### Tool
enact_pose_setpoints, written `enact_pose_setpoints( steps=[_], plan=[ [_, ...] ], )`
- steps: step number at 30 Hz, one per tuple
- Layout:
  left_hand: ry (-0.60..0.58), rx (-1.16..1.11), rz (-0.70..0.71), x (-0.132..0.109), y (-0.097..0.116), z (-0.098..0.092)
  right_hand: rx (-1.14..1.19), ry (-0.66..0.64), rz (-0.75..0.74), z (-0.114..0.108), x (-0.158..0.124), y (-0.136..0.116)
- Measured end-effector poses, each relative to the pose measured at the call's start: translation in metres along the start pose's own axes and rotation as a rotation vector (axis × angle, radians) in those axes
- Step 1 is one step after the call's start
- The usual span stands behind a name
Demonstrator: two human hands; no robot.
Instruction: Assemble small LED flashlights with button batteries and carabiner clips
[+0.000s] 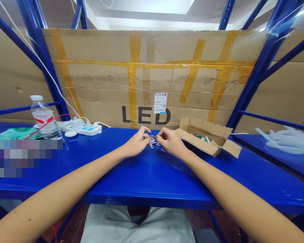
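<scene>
Several small, shiny coloured pieces (155,140) lie in a cluster on the blue table (144,175), between my two hands. My left hand (138,141) is at the cluster's left side, its thumb and fingers closed round something too small to make out. From the right, my right hand (171,141) reaches the cluster with thumb and fingertips pinched together; what they hold is too small to name. A dark loop (161,152) lies just below my right fingertips. To the right stands an open cardboard box (205,143) with small green and silvery pieces (204,138) inside.
A plastic bottle (47,118), a green packet (20,133) and a white power strip (90,129) with cables are on the left. Behind the table stands a large cardboard sheet (103,87) between blue posts. Coiled clear tubing (288,141) lies far right.
</scene>
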State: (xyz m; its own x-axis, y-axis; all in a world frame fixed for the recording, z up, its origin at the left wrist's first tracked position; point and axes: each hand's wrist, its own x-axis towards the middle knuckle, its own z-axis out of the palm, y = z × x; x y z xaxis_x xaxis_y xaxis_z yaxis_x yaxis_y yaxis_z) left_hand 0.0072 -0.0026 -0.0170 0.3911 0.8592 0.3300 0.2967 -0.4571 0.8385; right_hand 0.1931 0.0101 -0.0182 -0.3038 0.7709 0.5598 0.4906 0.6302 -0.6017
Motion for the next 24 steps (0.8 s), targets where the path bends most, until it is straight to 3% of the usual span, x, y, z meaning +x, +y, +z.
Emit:
enact_pose_setpoints(
  steps=[3,7,12,17,24],
  plan=[
    [-0.06,-0.06,0.014,-0.002,0.001,0.004,-0.056,0.016,-0.101,0.002,-0.001,-0.002],
    [-0.023,-0.049,0.011,-0.001,-0.001,0.005,-0.099,0.014,-0.241,0.005,-0.003,-0.004],
    [0.028,0.045,-0.025,0.003,-0.001,0.0,-0.132,0.012,-0.263,0.005,-0.004,-0.004],
    [0.064,0.11,-0.051,0.007,0.0,-0.014,-0.054,0.02,-0.129,0.0,0.001,0.0],
    [0.107,-0.021,-0.06,0.012,-0.006,-0.038,0.224,-0.086,0.173,-0.011,0.012,0.014]
  ],
)
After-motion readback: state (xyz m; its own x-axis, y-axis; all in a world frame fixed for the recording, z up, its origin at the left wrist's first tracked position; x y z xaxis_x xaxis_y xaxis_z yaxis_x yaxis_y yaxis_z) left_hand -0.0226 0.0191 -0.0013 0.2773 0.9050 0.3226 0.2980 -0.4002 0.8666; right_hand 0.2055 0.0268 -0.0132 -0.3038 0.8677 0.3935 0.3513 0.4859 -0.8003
